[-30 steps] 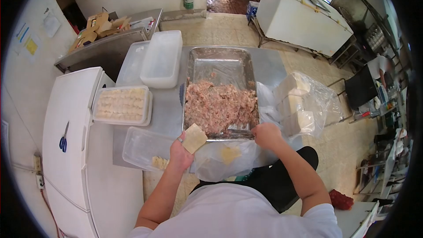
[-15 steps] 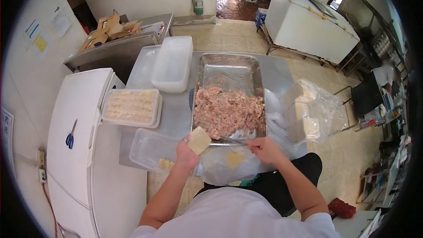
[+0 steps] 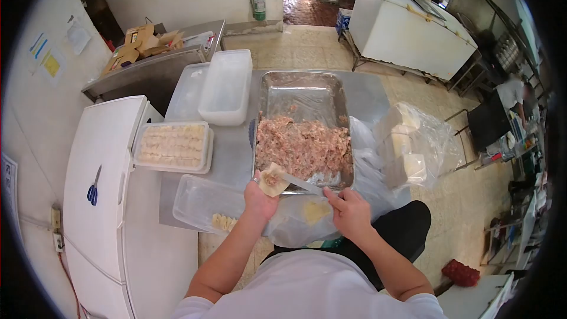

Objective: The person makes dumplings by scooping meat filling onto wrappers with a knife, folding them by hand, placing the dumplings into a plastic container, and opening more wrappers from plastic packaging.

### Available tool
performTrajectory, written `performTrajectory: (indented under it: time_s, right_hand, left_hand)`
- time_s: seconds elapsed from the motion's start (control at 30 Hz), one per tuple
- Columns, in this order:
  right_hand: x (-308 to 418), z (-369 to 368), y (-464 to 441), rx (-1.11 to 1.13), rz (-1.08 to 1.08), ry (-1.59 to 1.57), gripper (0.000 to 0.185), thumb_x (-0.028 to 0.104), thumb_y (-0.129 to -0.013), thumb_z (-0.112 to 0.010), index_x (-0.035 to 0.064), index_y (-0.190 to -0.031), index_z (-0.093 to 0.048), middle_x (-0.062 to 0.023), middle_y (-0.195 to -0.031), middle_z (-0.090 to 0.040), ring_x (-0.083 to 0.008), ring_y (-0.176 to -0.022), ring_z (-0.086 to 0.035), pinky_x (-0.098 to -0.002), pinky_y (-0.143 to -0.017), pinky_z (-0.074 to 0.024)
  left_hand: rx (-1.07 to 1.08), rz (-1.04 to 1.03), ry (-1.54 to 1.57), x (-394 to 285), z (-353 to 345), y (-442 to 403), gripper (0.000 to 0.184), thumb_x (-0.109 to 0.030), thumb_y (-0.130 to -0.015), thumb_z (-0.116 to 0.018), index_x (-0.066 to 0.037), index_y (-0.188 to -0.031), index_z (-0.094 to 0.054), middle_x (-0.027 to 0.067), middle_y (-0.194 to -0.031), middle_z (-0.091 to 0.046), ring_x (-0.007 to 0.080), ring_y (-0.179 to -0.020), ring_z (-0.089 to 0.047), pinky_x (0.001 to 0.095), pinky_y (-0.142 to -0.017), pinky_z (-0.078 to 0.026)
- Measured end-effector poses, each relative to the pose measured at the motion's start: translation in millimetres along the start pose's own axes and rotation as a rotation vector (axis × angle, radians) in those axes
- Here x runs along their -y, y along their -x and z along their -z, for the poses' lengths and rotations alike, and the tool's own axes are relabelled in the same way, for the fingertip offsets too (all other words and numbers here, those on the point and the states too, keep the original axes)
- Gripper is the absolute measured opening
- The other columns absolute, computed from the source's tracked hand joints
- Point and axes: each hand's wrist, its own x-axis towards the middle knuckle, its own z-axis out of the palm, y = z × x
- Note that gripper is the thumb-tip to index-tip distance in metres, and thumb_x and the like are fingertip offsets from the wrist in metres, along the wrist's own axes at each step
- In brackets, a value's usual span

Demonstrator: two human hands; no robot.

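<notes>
1. Grip: left hand (image 3: 261, 199) cradles a wrapper (image 3: 276, 189); right hand (image 3: 349, 212) grasps a flat blade (image 3: 303, 183).
2. Wrapper's at the tray's (image 3: 298, 103) near edge, filling (image 3: 271, 181) on it.
3. I read this as spreading; blade contact's hard to tell.
4. Next calls for a steady left palm.

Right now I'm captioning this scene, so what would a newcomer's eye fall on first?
Most likely the heap of pinkish mince in the nearer part of the metal tray, at centre. By the tray's near-left corner, the left hand holds a pale wrapper with mince on it, and the right hand holds a flat blade with its end at the wrapper. Off left, blue-handled scissors show against a white appliance.
</notes>
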Motion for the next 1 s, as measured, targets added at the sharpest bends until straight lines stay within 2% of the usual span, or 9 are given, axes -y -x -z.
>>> performTrajectory:
  time_s: [0.13, 0.23, 0.33, 0.43, 0.53, 0.63, 0.83, 1.0]
  right_hand:
    - [5.1, -17.8, -7.2, 0.025, 0.048, 0.024, 0.048, 0.007, -0.078, -0.068, 0.024, -0.123, -0.072, -0.0037, -0.081, -0.056, -0.026, -0.075, -0.061, -0.04, -0.06, -0.0522]
    - [0.6, -0.1, -3.4, 0.031, 0.022, 0.022, 0.044, 0.002, -0.08, -0.066, 0.0211, -0.118, -0.075, -0.0054, -0.078, -0.057, -0.0261, -0.071, -0.062, -0.0399, -0.062, -0.0525]
    - [-19.3, 27.2, -2.7, 0.097, -0.125, 0.064, 0.042, 0.003, -0.081, -0.064, 0.0213, -0.118, -0.075, -0.0074, -0.082, -0.061, -0.0282, -0.074, -0.065, -0.0424, -0.064, -0.0533]
    - [-54.8, 47.6, -18.5, 0.282, -0.245, 0.287, 0.038, 0.01, -0.084, -0.064, 0.0232, -0.119, -0.073, -0.0083, -0.094, -0.066, -0.0303, -0.085, -0.069, -0.044, -0.068, -0.0566]
    - [-67.8, 55.2, -32.4, 0.511, -0.228, 0.436, 0.03, 0.013, -0.087, -0.062, 0.0186, -0.113, -0.074, -0.0103, -0.096, -0.069, -0.031, -0.087, -0.071, -0.0435, -0.071, -0.0584]
    - [-77.7, 33.9, -39.5, 0.684, -0.182, 0.542, 0.027, 0.014, -0.088, -0.061, 0.0148, -0.111, -0.074, -0.0119, -0.098, -0.071, -0.0311, -0.091, -0.072, -0.0428, -0.074, -0.0593]
    - [-64.2, 17.6, -47.9, 0.82, -0.258, 0.457, 0.02, 0.018, -0.091, -0.06, 0.0119, -0.103, -0.076, -0.0148, -0.101, -0.073, -0.0318, -0.095, -0.073, -0.0431, -0.08, -0.0591]
    - [-67.8, 14.4, -46.0, 0.665, -0.226, 0.375, 0.021, 0.019, -0.095, -0.058, 0.0133, -0.101, -0.077, -0.0133, -0.101, -0.072, -0.0311, -0.095, -0.072, -0.0436, -0.08, -0.0588]
  left_hand:
    - [0.034, 0.044, -0.049, 6.6, -17.2, 16.2, 0.041, -0.034, -0.109, -0.037, -0.001, -0.127, -0.055, 0.0153, -0.124, -0.064, 0.033, -0.119, -0.061, 0.0499, -0.108, -0.046]
    - [-0.019, -0.038, -0.021, 5.3, -16.3, 11.4, 0.038, -0.033, -0.109, -0.04, -0.003, -0.126, -0.056, 0.0138, -0.124, -0.064, 0.0319, -0.119, -0.061, 0.0495, -0.109, -0.045]
    - [-0.143, -0.07, -0.063, -5.0, -1.9, -2.8, 0.038, -0.033, -0.108, -0.041, -0.004, -0.128, -0.055, 0.0129, -0.126, -0.063, 0.0308, -0.12, -0.06, 0.0486, -0.11, -0.045]
    - [-0.108, -0.049, -0.097, -8.2, -0.5, -1.3, 0.039, -0.03, -0.108, -0.047, -0.001, -0.132, -0.051, 0.0126, -0.13, -0.062, 0.0303, -0.121, -0.06, 0.0493, -0.107, -0.047]
    - [-0.007, 0.002, -0.077, -1.1, 10.6, -10.1, 0.041, -0.032, -0.108, -0.045, -0.001, -0.134, -0.05, 0.0125, -0.134, -0.06, 0.0296, -0.123, -0.059, 0.0474, -0.109, -0.047]
    - [-0.043, 0.024, -0.09, 5.8, 11.0, -8.6, 0.041, -0.032, -0.109, -0.043, -0.001, -0.136, -0.049, 0.0129, -0.135, -0.059, 0.0299, -0.125, -0.059, 0.0462, -0.11, -0.047]
    - [-0.043, 0.053, -0.126, 5.3, 16.7, -6.5, 0.044, -0.035, -0.109, -0.041, -0.003, -0.137, -0.05, 0.0128, -0.133, -0.061, 0.0301, -0.124, -0.059, 0.0461, -0.111, -0.045]
    - [-0.028, 0.024, -0.106, 4.7, 22.3, -11.4, 0.042, -0.034, -0.109, -0.042, -0.001, -0.133, -0.051, 0.0141, -0.131, -0.062, 0.0303, -0.122, -0.061, 0.046, -0.107, -0.05]
